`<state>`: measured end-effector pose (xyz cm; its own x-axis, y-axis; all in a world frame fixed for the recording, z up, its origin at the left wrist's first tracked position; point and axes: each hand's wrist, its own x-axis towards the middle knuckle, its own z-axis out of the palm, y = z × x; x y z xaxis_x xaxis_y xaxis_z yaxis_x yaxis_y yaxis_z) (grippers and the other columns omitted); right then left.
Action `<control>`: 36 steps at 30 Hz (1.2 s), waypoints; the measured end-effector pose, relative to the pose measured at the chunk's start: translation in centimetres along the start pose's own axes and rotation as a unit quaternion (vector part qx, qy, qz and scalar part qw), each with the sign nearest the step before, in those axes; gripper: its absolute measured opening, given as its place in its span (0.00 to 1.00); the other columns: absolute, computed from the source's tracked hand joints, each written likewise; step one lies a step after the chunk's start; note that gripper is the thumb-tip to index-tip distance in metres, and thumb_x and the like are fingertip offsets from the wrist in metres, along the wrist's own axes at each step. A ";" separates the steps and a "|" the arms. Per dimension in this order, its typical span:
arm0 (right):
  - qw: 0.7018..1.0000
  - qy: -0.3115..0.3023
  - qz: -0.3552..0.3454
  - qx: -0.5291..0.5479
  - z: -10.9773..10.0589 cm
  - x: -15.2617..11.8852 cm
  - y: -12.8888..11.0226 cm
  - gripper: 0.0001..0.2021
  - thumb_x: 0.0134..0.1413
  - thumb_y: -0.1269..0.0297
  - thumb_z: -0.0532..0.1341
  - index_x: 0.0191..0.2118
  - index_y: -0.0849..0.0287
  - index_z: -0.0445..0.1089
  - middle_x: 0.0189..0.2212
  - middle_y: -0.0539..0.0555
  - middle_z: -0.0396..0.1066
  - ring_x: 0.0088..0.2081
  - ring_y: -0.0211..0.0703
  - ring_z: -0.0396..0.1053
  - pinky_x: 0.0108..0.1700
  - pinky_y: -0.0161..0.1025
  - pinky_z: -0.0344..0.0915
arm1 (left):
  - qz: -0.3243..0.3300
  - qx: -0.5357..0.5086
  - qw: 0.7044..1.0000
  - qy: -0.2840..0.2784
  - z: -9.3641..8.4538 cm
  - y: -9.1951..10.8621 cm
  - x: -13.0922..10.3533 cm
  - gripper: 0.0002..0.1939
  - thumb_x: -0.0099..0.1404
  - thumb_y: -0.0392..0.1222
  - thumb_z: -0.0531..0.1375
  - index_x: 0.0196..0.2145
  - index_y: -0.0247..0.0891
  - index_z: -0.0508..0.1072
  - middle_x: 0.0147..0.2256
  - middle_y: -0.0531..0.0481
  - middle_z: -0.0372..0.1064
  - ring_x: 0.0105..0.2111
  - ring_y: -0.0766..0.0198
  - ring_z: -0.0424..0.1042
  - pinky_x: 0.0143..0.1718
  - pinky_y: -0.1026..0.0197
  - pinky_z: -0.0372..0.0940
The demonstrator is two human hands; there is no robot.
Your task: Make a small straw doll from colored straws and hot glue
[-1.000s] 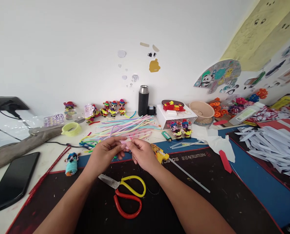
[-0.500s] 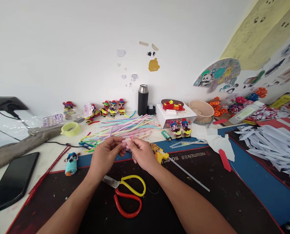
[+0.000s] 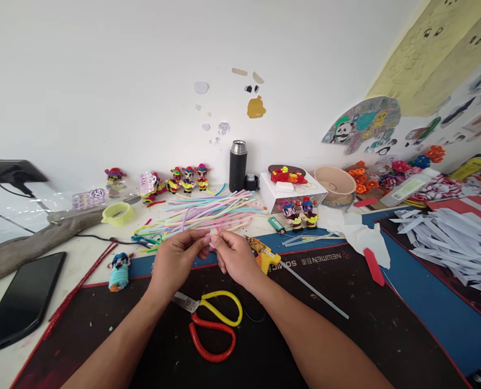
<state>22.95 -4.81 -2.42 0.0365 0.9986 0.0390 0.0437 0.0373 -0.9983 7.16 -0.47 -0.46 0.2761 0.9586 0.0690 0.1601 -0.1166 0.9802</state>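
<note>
A small pink piece (image 3: 212, 244) is between the fingertips of the two hands, above the far edge of the dark mat (image 3: 329, 281). The fingers cover the most of it, so I cannot tell which way it points, nor how its long axis lies. The left hand (image 3: 180, 258) has its thumb and finger closed narrow on the piece, and the right hand (image 3: 235, 256) pinches it also, from the other side. The tips of both hands come very near together.

Nearer to the person, below the hands, the scissors (image 3: 211, 320) lie on the mat, one handle yellow and one red, the blades toward the left forearm. Just beside the right hand is a yellow glue gun (image 3: 268, 260), from which a pale stick (image 3: 315, 290) goes out to the right, slanting toward the person.

Behind the hands is a loose heap of pastel fuzzy stems (image 3: 208, 212). A blue figure (image 3: 119, 271) is at the left edge of the mat, near a black phone (image 3: 21, 300). At the wall a black bottle (image 3: 237, 167) stands upright, and right of it is a white box (image 3: 292, 195).
</note>
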 end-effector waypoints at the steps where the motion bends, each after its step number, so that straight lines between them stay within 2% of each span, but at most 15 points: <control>1: 1.000 -0.001 0.002 0.001 0.0 0.0 -0.1 0.18 0.70 0.49 0.58 0.31 0.55 0.65 0.13 0.42 0.60 0.14 0.34 0.57 0.21 0.34 0.54 | 0.000 -0.001 1.000 0.002 0.0 -0.1 0.0 0.18 0.61 0.54 0.70 0.40 0.36 0.83 0.27 0.49 0.80 0.26 0.59 0.77 0.31 0.58 0.73; 7: 1.000 -0.003 0.009 -0.007 -0.1 0.0 -0.5 0.18 0.69 0.49 0.58 0.32 0.55 0.66 0.14 0.41 0.60 0.14 0.34 0.57 0.20 0.33 0.54 | -0.004 -0.038 0.999 0.007 0.2 -0.2 0.3 0.17 0.59 0.53 0.71 0.38 0.36 0.83 0.26 0.49 0.80 0.25 0.60 0.76 0.29 0.59 0.72; 15: 0.998 0.000 -0.005 -0.068 -0.2 -0.2 -0.4 0.17 0.69 0.51 0.58 0.32 0.56 0.70 0.15 0.43 0.60 0.16 0.36 0.59 0.22 0.35 0.53 | -0.027 -0.056 0.998 -0.018 -0.2 1.0 0.4 0.15 0.55 0.52 0.72 0.31 0.37 0.81 0.23 0.49 0.77 0.22 0.61 0.74 0.26 0.61 0.71; 21: 0.999 -0.021 0.017 0.019 -0.1 -0.2 -0.5 0.19 0.68 0.47 0.59 0.32 0.56 0.67 0.15 0.42 0.61 0.14 0.34 0.57 0.20 0.34 0.53 | -0.013 -0.060 0.998 -0.014 -0.2 1.2 0.3 0.16 0.56 0.53 0.72 0.32 0.37 0.81 0.23 0.49 0.77 0.23 0.61 0.75 0.26 0.62 0.71; 26: 0.996 -0.024 0.032 0.085 -0.3 0.0 -1.0 0.23 0.66 0.41 0.59 0.29 0.55 0.62 0.16 0.43 0.64 0.14 0.32 0.57 0.19 0.33 0.51 | 0.001 -0.079 0.997 0.027 -0.3 1.0 0.4 0.14 0.57 0.51 0.72 0.33 0.37 0.80 0.23 0.50 0.78 0.23 0.62 0.75 0.28 0.61 0.73; 32: 0.996 -0.042 0.027 0.076 -0.3 0.0 -1.0 0.20 0.63 0.42 0.62 0.34 0.57 0.68 0.16 0.42 0.63 0.14 0.32 0.57 0.19 0.33 0.51 | 0.004 -0.077 0.997 0.030 -0.3 1.1 0.3 0.12 0.58 0.49 0.72 0.32 0.37 0.80 0.23 0.50 0.77 0.23 0.62 0.75 0.27 0.61 0.72; 36: 0.997 -0.033 0.023 0.066 -0.2 0.2 -0.7 0.21 0.61 0.42 0.64 0.33 0.56 0.69 0.14 0.41 0.60 0.14 0.33 0.57 0.18 0.33 0.50 | 0.005 -0.086 0.996 0.010 -0.4 0.8 0.4 0.12 0.59 0.49 0.71 0.32 0.37 0.80 0.23 0.51 0.77 0.22 0.62 0.75 0.26 0.61 0.72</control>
<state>23.10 -4.66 -1.66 -0.0304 0.9995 -0.0052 -0.0880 -0.0079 -0.9961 7.02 -0.10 0.45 0.2577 0.9628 0.0808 -0.0072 -0.0817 0.9966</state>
